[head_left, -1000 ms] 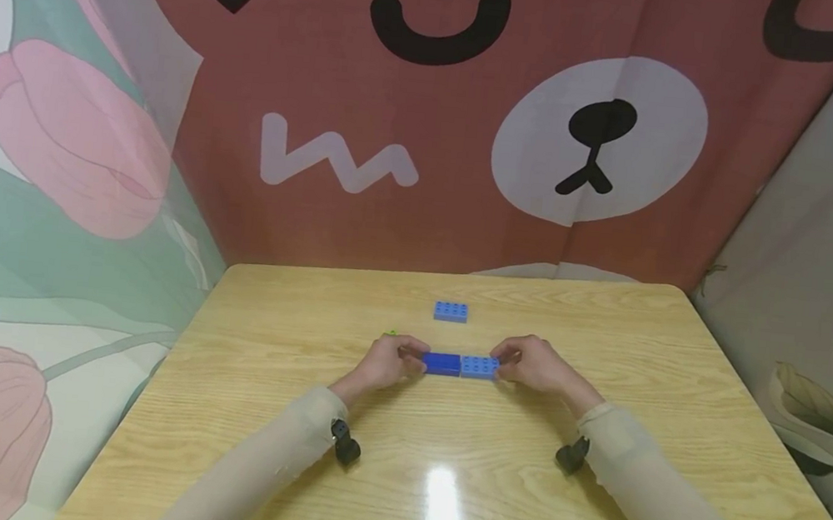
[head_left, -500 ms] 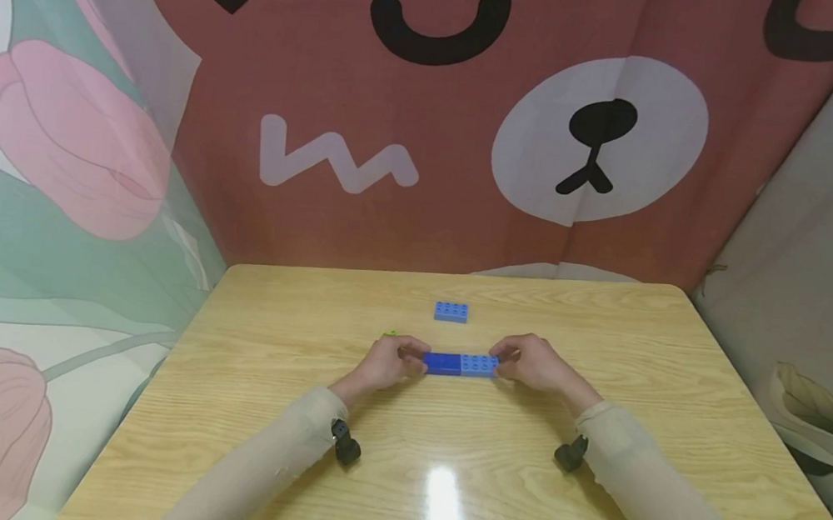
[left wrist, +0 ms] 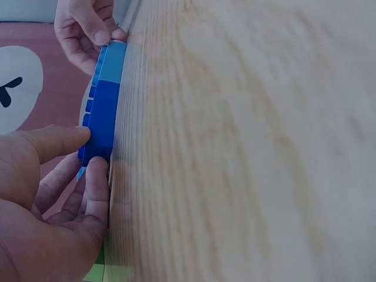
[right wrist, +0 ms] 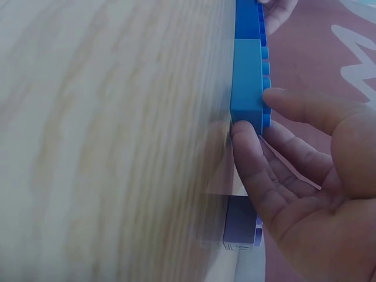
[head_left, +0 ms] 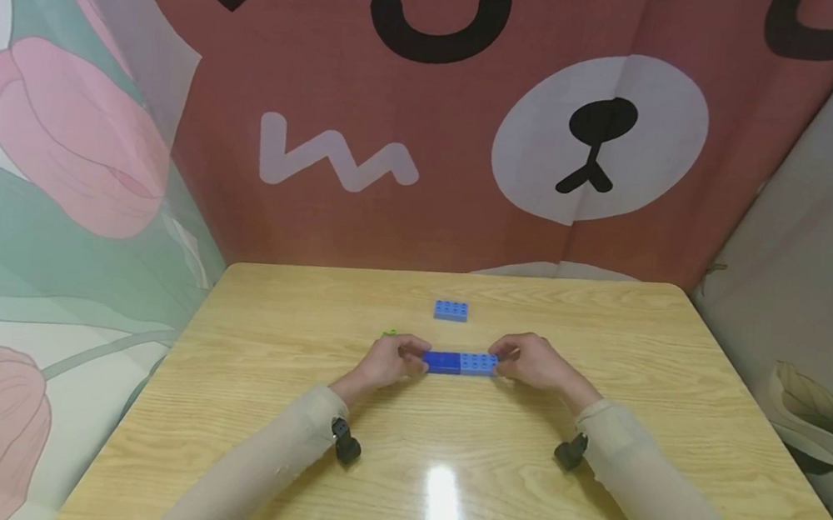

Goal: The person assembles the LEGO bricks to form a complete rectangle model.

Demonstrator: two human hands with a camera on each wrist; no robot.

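Two studded toy building bricks lie end to end in one row, a dark blue brick (head_left: 442,363) on the left and a lighter blue brick (head_left: 478,364) on the right. My left hand (head_left: 386,360) pinches the outer end of the dark blue brick, thumb and fingertips on it in the left wrist view. At the opposite end, my right hand (head_left: 536,363) pinches the lighter blue brick between thumb and fingers. Their inner ends touch. The row stays at or just above the wooden table (head_left: 399,442); exact contact is hard to tell.
Behind the row, a separate blue brick (head_left: 451,310) sits on the table. Something bright green (head_left: 390,333) is mostly hidden beyond my left hand. The right wrist view has a purple brick (right wrist: 241,220) beside my right hand. Printed cloth (head_left: 419,235) hangs behind the table.
A thin gap between the dark blue and lighter blue bricks has closed. Both hands keep their grips, with only a slight shift of the row away from me.
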